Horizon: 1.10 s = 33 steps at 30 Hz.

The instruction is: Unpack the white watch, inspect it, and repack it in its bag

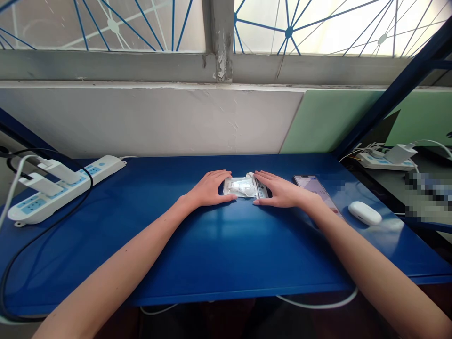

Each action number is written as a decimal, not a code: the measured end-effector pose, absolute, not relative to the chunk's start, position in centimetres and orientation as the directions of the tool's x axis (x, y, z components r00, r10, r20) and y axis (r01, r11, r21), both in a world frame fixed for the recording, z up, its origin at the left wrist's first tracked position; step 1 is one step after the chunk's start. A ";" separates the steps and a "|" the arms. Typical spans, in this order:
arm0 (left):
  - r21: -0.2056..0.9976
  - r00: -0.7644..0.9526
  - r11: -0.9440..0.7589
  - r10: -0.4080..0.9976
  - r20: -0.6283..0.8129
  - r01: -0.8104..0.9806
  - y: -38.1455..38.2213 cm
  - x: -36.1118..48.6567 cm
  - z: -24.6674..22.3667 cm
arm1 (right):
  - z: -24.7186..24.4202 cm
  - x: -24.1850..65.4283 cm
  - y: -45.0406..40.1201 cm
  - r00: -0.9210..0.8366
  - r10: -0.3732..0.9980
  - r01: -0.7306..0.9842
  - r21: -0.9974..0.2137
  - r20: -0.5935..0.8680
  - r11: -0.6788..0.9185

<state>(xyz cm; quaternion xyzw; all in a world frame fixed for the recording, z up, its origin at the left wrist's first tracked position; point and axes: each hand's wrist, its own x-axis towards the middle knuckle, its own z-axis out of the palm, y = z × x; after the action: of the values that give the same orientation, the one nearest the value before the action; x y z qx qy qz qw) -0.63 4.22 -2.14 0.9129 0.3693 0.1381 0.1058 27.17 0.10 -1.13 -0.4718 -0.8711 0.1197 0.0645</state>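
A small clear plastic packet (pixel 242 187) lies at the middle of the blue table, with something white or silvery inside that I cannot make out. My left hand (pixel 213 188) is at its left end, fingers along the far edge and thumb along the near edge. At the right end, my right hand (pixel 274 189) holds it in the same way, beside a strip with dark print. Both hands rest low at the tabletop, gripping the packet between thumb and fingers. Parts of its two ends are hidden by the hands.
A phone (pixel 318 190) lies partly behind my right forearm, with a white rounded case (pixel 365 213) to its right. On the left stands a white power strip (pixel 70 188) with plugs and a black cable (pixel 45 236). Another power strip (pixel 384 161) sits beyond the blue frame post (pixel 391 99).
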 end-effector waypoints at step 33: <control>0.341 0.773 -0.806 0.577 0.266 0.484 3.6 -0.9 -1.3 | -1.0 27.3 -0.1 -0.565 0.825 0.796 -0.252 0.015 0.550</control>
<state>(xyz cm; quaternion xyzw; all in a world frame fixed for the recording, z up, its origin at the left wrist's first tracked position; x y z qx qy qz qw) -0.92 3.57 -1.34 0.9327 0.2844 0.1813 0.1276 27.29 -0.06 -1.03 -0.4616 -0.8779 0.1089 0.0656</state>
